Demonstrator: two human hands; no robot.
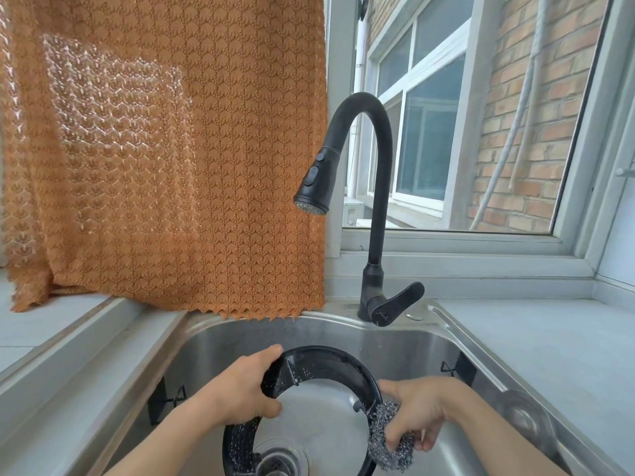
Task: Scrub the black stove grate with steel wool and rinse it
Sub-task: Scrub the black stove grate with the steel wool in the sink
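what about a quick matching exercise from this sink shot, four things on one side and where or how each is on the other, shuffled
Things:
1. stove grate
2. steel wool
3. faucet
4. curtain

Places or states:
A. hangs at the window, orange
B. gripped by the left hand, tilted in the sink
C. no water running, spout over the basin
D. held in the right hand against the ring's right side

Pairs: 1-B, 2-D, 3-C, 4-A

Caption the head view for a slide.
Left hand grips black stove grate over sink; right hand presses steel wool against it.
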